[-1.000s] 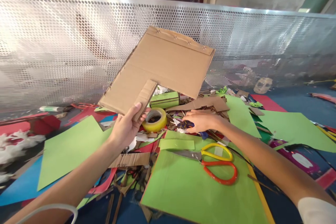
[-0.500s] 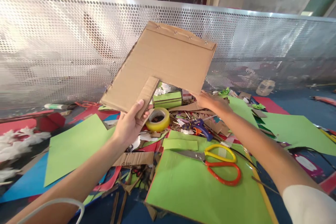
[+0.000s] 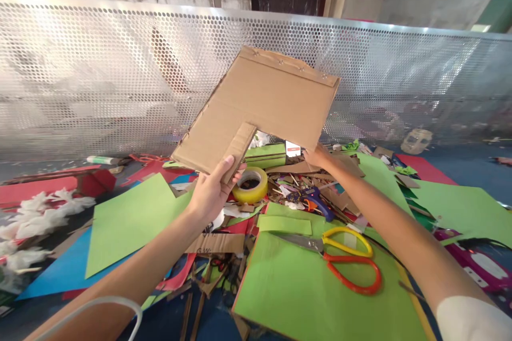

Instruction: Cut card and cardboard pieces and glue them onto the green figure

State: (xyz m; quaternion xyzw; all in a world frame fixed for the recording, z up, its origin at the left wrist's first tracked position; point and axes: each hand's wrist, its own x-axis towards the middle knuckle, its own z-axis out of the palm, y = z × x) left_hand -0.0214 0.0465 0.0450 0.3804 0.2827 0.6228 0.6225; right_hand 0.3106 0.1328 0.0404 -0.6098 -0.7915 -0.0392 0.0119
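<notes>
A brown cardboard panel [image 3: 276, 96] is held up, tilted, in front of the metal screen. Its top edge is a folded strip with several small shiny bits along it. My left hand [image 3: 216, 186] is closed round a narrow cardboard strip [image 3: 242, 144] and the panel's lower edge, thumb on top. At the lower right corner, my right hand [image 3: 316, 155] grips the panel, with its fingers partly hidden. Below lie scissors [image 3: 340, 256] with one yellow and one red handle, on a green sheet [image 3: 304, 287]. A yellow tape roll [image 3: 252, 185] and a blue glue gun [image 3: 318, 202] are near the hands.
A perforated metal screen [image 3: 100, 80] stands across the back. Cardboard scraps, red pieces, a blue sheet [image 3: 60, 272] and green paper [image 3: 128, 224] litter the blue floor. White crumpled paper [image 3: 36, 218] lies at left, a clear mask [image 3: 416, 141] at far right.
The whole view has shifted, so the panel, hands and floor items sit a little further right and lower. Both hands keep hold of the panel. A small bright screen now shows behind its lower edge.
</notes>
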